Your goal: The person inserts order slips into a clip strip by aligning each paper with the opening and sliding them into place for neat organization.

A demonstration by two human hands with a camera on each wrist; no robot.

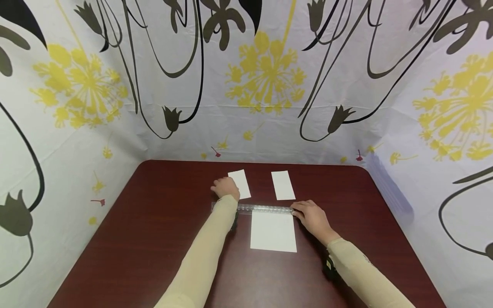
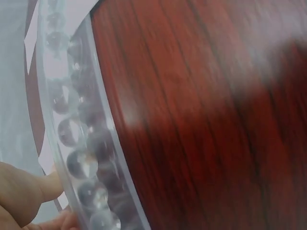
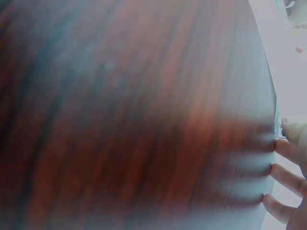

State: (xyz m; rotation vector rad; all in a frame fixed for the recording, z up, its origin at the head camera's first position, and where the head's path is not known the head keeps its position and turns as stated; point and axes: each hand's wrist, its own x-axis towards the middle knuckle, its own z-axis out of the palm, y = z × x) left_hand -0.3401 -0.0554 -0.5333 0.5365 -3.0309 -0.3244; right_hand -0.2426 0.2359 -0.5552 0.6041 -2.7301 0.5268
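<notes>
Only head view, both hands [image 1: 225, 187] [image 1: 313, 218] by strip [image 1: 265, 208]

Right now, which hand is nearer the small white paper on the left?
Left. The left hand is at the small white paper, overlapping its left edge in view; the right hand is farther right, by the clear strip.

Head view looks from above the near side, forward and down across the desk [image 1: 115, 252] to the patterned backdrop [image 1: 269, 132]. Left-wrist view, at close range, shares the clear strip [image 2: 72, 132] with it; right-wrist view, low over the desk, shares the right hand [image 1: 313, 219].
</notes>
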